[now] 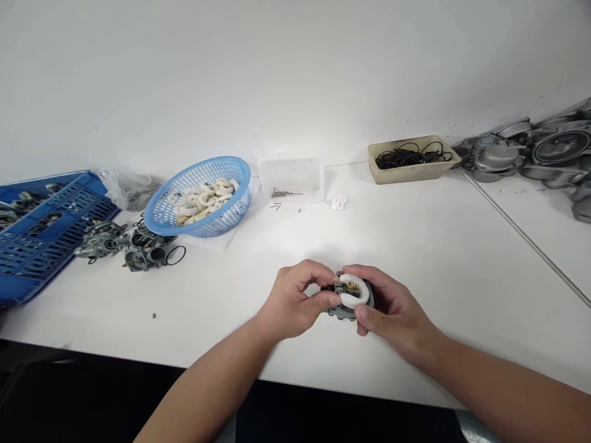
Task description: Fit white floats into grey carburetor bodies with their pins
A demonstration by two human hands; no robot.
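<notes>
A grey metal carburetor body (pixel 340 311) is held just above the front part of the table, its inner side facing up. On it lies a white U-shaped float (pixel 362 295), curved around brass jets in the middle. My right hand (pixel 392 307) is closed around the carburetor's right side, thumb at the float's lower edge. From the left, my left hand (pixel 302 298) pinches at the float's hinge end with thumb and forefinger. Whether a small pin sits between those fingertips is hidden.
Left: a blue basket (pixel 247 209) of white floats, several carburetors (pixel 143 252), a blue crate (pixel 41 246). Behind: a clear tray (pixel 309 178) with thin pins, crumpled white paper (pixel 338 203), a cream tray (pixel 397 173) of black rings. Grey metal bowls (pixel 498 160) pile up at right.
</notes>
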